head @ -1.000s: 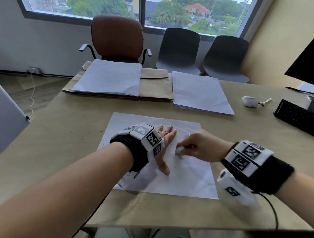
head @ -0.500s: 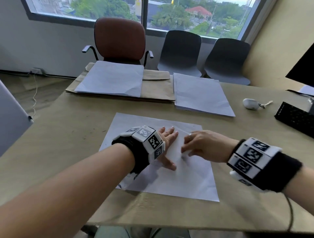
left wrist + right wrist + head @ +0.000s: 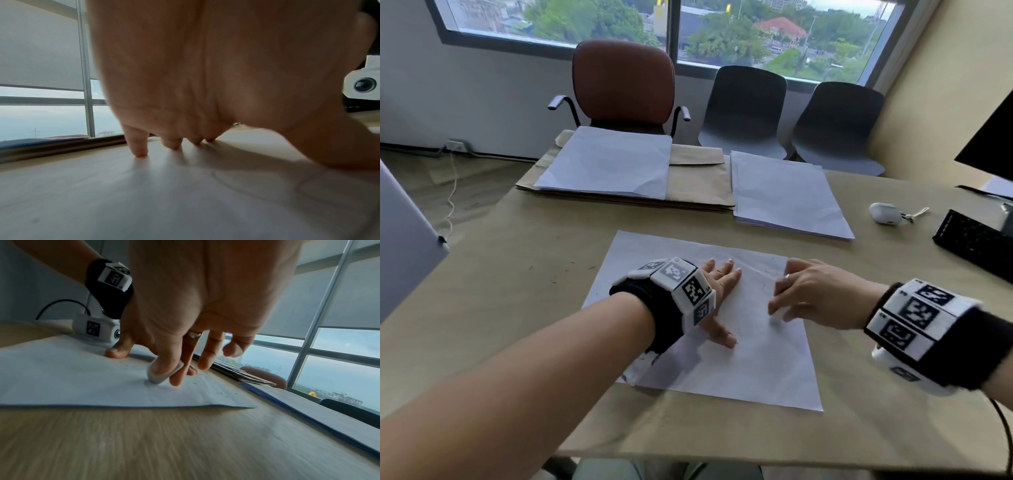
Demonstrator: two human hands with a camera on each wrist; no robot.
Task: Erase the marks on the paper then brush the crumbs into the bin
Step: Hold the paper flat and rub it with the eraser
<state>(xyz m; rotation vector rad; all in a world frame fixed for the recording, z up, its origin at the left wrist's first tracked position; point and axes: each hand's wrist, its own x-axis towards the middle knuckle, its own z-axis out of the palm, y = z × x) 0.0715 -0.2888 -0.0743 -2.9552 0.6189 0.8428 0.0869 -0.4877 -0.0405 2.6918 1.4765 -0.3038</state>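
A white sheet of paper lies on the wooden table near the front edge. My left hand presses flat on its middle, fingers straight and spread. Just to its right, my right hand pinches a small white eraser between thumb and forefinger, its tip down on the paper. The other right fingers are lifted. Dark crumbs speckle the sheet near the eraser. Faint pencil lines show beneath my left palm. No bin is in view.
Across the table lie a paper stack on brown envelopes and a second paper stack. A white earbud case, a black keyboard and a monitor sit at the right. A grey panel stands at the left. Chairs line the far side.
My right hand has slid the eraser a little to the right across the paper, away from my left thumb, and its free fingers have spread. The left hand stays flat in place.
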